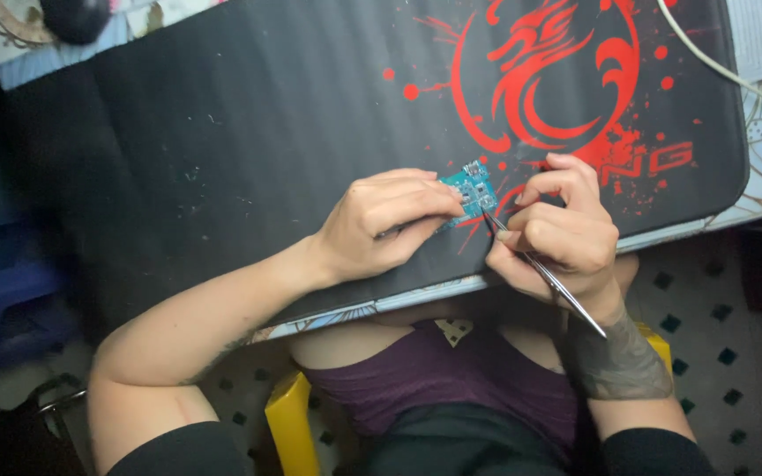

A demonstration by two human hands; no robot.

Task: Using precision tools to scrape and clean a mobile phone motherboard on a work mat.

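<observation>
A black mat with a red dragon print (pixel 540 79) covers my table. My left hand (pixel 381 225) pins the small blue circuit board (pixel 472 189) at its 9 o'clock edge, while my right hand (pixel 562 234) grips thin metal tweezers (pixel 549 278) touching its 5 o'clock corner. The board looks light, stiff and fragile, best held by its edges.

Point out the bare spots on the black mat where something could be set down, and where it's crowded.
Bare: the mat's wide plain black stretch, bordered by its left edge, the left hand and the red emblem. Crowded: the near edge, where both hands meet on the small blue circuit board, the right hand keeping a grip on metal tweezers.
</observation>
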